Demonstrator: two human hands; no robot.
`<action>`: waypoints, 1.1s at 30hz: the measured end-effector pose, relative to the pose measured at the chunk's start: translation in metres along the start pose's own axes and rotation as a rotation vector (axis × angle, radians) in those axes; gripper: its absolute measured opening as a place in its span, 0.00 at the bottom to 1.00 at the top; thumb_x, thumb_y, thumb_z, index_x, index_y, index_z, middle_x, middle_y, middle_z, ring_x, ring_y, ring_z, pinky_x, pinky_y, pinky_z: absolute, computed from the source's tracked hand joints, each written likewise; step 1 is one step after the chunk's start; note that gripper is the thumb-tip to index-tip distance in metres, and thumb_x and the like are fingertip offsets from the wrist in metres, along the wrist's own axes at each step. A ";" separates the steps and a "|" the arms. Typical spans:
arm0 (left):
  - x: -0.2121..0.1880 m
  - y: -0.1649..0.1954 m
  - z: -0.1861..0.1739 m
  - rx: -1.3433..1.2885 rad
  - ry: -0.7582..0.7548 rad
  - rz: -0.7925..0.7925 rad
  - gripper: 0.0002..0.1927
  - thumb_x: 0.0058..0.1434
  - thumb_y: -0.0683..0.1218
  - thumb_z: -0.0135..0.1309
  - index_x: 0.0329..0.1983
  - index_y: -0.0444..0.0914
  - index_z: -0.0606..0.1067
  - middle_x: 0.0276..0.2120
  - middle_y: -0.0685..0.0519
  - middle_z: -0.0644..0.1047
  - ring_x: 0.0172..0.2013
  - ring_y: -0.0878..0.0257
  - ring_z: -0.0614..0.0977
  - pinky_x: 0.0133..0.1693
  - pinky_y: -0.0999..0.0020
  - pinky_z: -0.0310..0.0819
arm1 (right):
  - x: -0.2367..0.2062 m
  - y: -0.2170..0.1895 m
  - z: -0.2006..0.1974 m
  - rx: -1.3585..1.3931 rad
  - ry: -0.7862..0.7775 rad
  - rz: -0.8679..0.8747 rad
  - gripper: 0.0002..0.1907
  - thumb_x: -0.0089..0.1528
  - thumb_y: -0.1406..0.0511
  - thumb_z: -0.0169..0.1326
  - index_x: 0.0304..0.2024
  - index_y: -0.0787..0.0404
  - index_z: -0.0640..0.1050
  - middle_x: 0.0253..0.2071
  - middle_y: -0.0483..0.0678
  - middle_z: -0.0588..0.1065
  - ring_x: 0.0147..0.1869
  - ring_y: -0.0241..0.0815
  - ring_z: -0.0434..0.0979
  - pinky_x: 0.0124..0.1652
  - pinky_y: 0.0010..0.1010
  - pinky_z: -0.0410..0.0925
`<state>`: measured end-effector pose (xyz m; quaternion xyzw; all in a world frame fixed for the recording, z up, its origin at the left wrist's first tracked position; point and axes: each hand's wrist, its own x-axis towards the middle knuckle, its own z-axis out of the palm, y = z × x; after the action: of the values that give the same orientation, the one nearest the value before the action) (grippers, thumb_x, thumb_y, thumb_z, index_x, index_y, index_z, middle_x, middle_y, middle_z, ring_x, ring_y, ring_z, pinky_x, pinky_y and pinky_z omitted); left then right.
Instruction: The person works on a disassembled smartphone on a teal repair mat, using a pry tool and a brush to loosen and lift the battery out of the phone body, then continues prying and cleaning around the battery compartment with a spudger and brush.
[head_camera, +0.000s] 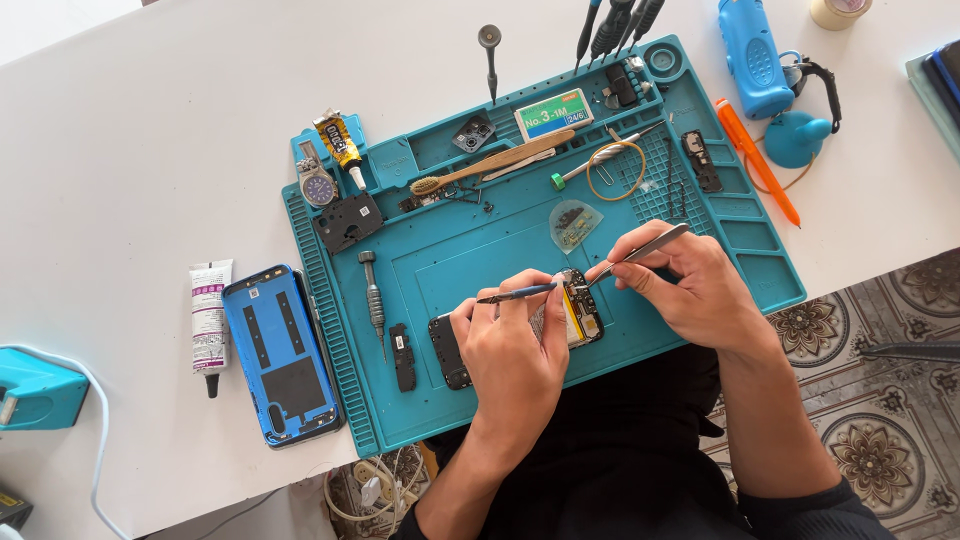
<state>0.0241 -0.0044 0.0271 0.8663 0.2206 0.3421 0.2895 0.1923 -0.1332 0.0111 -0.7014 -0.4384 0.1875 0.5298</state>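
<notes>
An opened phone (580, 310) with its board and yellow battery edge exposed lies on the teal work mat (470, 250). My left hand (510, 350) lies over the phone's middle and grips a thin dark-handled tool (515, 293) that points right toward the board. My right hand (690, 285) pinches metal tweezers (640, 252) whose tips touch the phone's upper end. A black piece (449, 352) of the phone shows to the left of my left hand.
On the mat lie a screwdriver (373, 295), a small black part (402, 356), a bamboo brush (490, 165), a camera cover (348, 221) and a clear pick (573, 224). A blue back cover (280, 352) and glue tube (209, 320) rest left of it. An orange pen (757, 160) lies right.
</notes>
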 end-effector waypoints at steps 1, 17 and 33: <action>0.001 0.000 0.000 0.006 0.000 0.011 0.06 0.67 0.44 0.58 0.42 0.36 0.77 0.36 0.59 0.81 0.37 0.62 0.77 0.51 0.59 0.61 | 0.000 0.001 0.000 -0.002 0.001 -0.016 0.03 0.65 0.70 0.58 0.39 0.65 0.81 0.37 0.45 0.81 0.37 0.31 0.80 0.37 0.22 0.73; 0.003 0.003 0.002 0.030 0.011 -0.011 0.07 0.69 0.45 0.58 0.43 0.37 0.76 0.32 0.58 0.82 0.36 0.61 0.77 0.48 0.60 0.61 | -0.002 0.008 -0.003 0.069 -0.038 -0.016 0.08 0.64 0.76 0.54 0.40 0.62 0.81 0.39 0.46 0.84 0.38 0.32 0.83 0.39 0.23 0.76; 0.000 0.000 0.001 0.016 -0.002 0.007 0.06 0.68 0.45 0.57 0.42 0.37 0.78 0.38 0.61 0.80 0.38 0.61 0.77 0.52 0.59 0.61 | -0.001 0.002 -0.003 0.195 0.001 -0.047 0.08 0.64 0.74 0.58 0.47 0.68 0.79 0.44 0.54 0.82 0.46 0.37 0.84 0.45 0.26 0.76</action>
<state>0.0245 -0.0044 0.0266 0.8696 0.2200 0.3405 0.2818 0.1946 -0.1356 0.0104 -0.6361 -0.4340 0.2164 0.6002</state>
